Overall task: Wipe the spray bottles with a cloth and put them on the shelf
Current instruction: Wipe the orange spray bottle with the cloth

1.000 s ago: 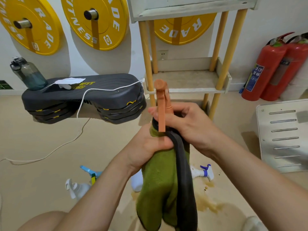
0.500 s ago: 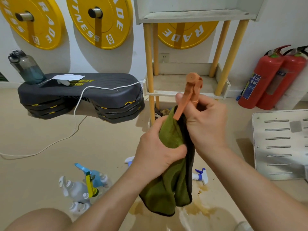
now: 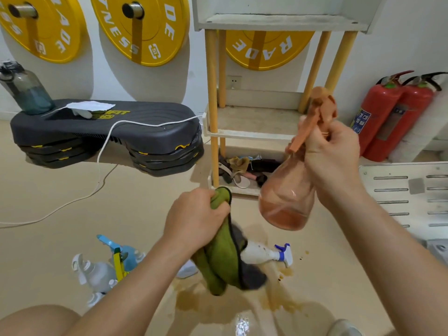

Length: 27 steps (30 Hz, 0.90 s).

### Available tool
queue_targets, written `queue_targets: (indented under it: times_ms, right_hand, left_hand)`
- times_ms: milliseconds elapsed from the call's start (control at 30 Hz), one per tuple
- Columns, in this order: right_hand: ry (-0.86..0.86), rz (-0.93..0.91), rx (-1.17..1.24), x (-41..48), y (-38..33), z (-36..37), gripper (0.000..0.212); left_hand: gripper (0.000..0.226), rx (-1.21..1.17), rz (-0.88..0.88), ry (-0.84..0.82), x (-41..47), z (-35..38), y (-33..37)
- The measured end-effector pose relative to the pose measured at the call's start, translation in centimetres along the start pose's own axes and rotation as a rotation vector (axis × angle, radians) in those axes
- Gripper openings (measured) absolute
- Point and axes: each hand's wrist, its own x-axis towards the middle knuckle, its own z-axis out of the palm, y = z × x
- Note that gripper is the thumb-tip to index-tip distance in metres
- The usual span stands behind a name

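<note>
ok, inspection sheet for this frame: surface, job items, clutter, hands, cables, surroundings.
Surface: beige floor, brown wet stains.
Job's things: orange translucent spray bottle held aloft, clear of green-and-grey cloth; white spray bottle with blue trigger lying on floor; blue and clear spray bottles on floor, left; white shelf with yellow posts beyond.
Clutter: shoes and rags on shelf's bottom tier.
Grippers: right hand grips orange bottle's neck; left hand grips cloth.
Cables: white cable draped over black step platform onto floor.
Surroundings: yellow weight plates on wall; two red fire extinguishers.

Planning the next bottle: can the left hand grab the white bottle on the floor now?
Probably not: the left hand grips the cloth, which hangs over part of the white bottle.
</note>
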Motion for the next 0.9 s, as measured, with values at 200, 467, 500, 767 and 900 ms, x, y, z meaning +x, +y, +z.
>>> queue_targets:
  times_ms: [200, 467, 500, 767, 900]
  right_hand:
    - [-0.261, 0.271, 0.04, -1.7, 0.9, 0.6, 0.027]
    - [-0.125, 0.126, -0.126, -3.3, 2.7, 2.5, 0.03]
    - [-0.096, 0.13, -0.134, -3.2, 2.9, 2.3, 0.026]
    - [0.03, 0.379, 0.267, -3.0, 2.0, 1.2, 0.027]
    - [0.007, 0.38, 0.359, -3.2, 0.9, 1.4, 0.039]
  left_hand:
    - [0.037, -0.152, -0.126, -0.069, 0.6, -1.1, 1.7]
    - [0.017, -1.242, -0.245, -0.439, -1.6, -2.4, 4.4]
    - [0.022, -1.242, -0.185, -0.506, -1.7, -2.3, 4.1]
    - [0.053, -0.09, 0.348, -0.055, -2.2, -0.9, 2.8]
    - [0.042, -0.471, 0.323, -0.121, -2.3, -0.3, 3.3]
